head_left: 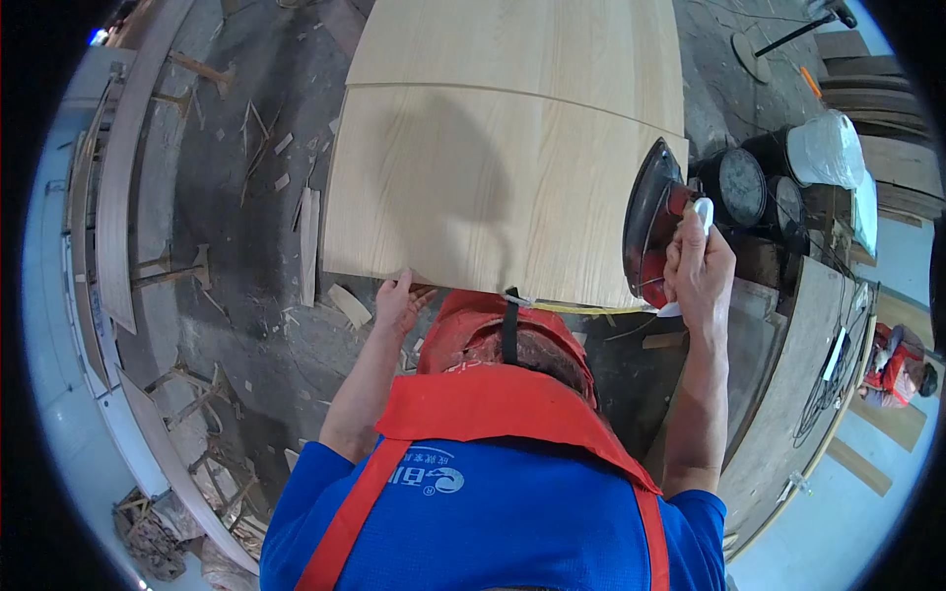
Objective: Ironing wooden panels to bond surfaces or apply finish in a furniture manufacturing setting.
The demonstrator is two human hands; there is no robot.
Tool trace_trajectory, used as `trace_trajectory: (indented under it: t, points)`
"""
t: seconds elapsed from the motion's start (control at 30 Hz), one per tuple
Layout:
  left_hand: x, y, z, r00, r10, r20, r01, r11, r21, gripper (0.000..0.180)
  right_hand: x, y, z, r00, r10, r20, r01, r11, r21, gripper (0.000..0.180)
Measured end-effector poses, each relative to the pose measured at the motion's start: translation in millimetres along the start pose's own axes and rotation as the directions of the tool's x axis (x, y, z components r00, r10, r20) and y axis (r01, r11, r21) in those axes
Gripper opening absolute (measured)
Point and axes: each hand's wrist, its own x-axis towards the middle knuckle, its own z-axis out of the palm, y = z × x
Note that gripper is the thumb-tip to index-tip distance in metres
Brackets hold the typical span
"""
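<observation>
In my right hand is a clothes iron with a dark soleplate, a red body and a white handle. The iron stands tilted at the right side of a pale wood-grain board, its soleplate turned to the left. My left hand is at the board's near edge, left of the middle, with bent fingers touching that edge. Along the near edge to the right runs a thin yellow strip, which ends close to the iron. A second pale board lies beyond the first.
Dark drums and a plastic-covered white bucket stand to the right. A long workbench with cables flanks my right arm. Offcuts litter the floor at left, near long boards on trestles. Another person sits far right.
</observation>
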Motion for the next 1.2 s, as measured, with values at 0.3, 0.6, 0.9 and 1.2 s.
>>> trace_trajectory:
  t: [0.3,0.6,0.9,1.2]
  points:
    - [-44.9,22.9,0.3,0.975,-0.212,-0.060,0.220,0.922,0.319,0.045,-11.0,-0.7,-9.2,0.992,-0.126,0.019,0.125,0.990,0.060,0.044]
    - [48.3,134.3,117.6,0.669,0.608,0.427,-0.434,-0.148,0.889,0.055,89.5,16.6,48.4,0.974,-0.184,-0.128,0.162,0.973,-0.167,0.051]
    - [151.4,134.4,214.8,0.583,0.566,0.583,-0.327,-0.494,0.806,0.083,201.9,75.4,129.4,0.994,-0.037,0.101,0.081,0.876,-0.476,0.061]
    - [155.2,134.9,217.8,0.550,0.589,0.592,-0.346,-0.484,0.804,0.084,227.7,84.0,138.4,0.973,-0.045,0.227,0.171,0.801,-0.573,0.053]
